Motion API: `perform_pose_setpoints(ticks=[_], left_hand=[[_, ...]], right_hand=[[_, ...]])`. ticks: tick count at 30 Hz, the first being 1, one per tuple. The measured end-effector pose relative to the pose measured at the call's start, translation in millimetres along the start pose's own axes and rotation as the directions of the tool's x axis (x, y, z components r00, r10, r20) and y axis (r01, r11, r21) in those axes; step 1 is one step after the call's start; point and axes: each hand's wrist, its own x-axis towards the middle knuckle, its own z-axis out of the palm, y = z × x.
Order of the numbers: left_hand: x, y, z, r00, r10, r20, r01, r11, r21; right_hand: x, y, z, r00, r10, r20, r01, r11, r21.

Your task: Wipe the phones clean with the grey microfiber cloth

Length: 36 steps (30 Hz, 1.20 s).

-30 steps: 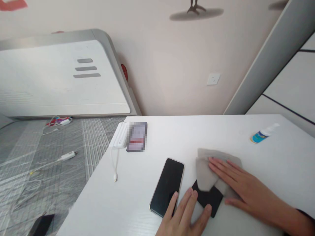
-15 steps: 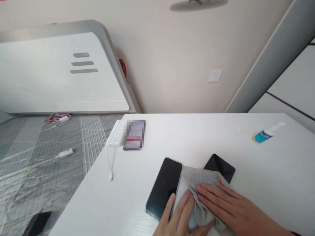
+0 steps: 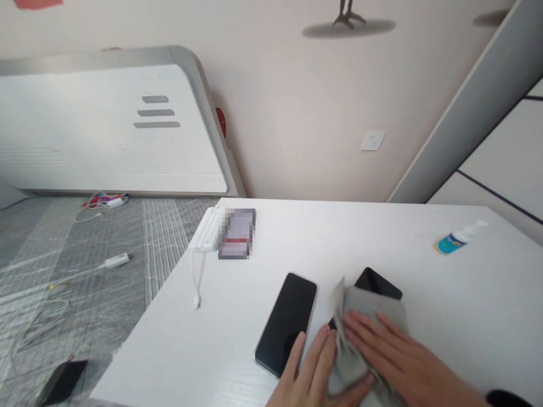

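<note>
Under my right hand [image 3: 388, 353] lies a grey cloth [image 3: 375, 305], pressed down by flat, nearly joined fingers. The cloth covers most of a black glossy slab [image 3: 377, 281] that looks like a phone; its far end and a small dark bit by my left fingertips show. My left hand [image 3: 307, 376] rests with its fingers stretched and partly apart, the thumb against the bunched cloth. Beside that hand, to its left, a black-screened phone [image 3: 286, 322] with a clear edge lies face up; my left index finger overlaps its near right edge.
A spray bottle [image 3: 456, 240] lies at the right of the white table [image 3: 229, 316]. At the back left are a white power bank-like block [image 3: 208, 229] with a short cable and a blurred-out phone-shaped thing [image 3: 238, 233]. A charger [image 3: 116, 260] and a dark device [image 3: 63, 381] lie on grey fabric.
The cloth's left part has shifted right, off the gap beside the phone, and its edge now stands up. My view has tilted slightly upward. Both hands stay nearly in place.
</note>
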Motion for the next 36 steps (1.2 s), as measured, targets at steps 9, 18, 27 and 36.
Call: perform_pose_setpoints(ticks=[9,18,27,36], left_hand=[[4.2,-4.7,-5.3,1.0,0.018,0.001,-0.018,1.0,0.008],[4.1,8.3,8.2,0.98,-0.157,-0.125,0.153,0.987,-0.041],[7.5,8.4,12.4,0.967,-0.182,-0.177,0.176,0.983,-0.051],[1.7,1.4,5.8,0.997,-0.07,-0.046,0.068,0.997,-0.03]], right_hand=[[2.5,-1.3,1.9,0.998,-0.066,0.004,0.066,0.996,-0.06],[8.3,2.1,4.2,0.994,-0.112,-0.018,0.11,0.991,-0.082],[3.9,5.3,2.5,0.998,-0.057,-0.015,0.057,0.998,0.007],[10.1,8.1,0.5,0.998,-0.031,0.048,0.029,0.999,0.043]])
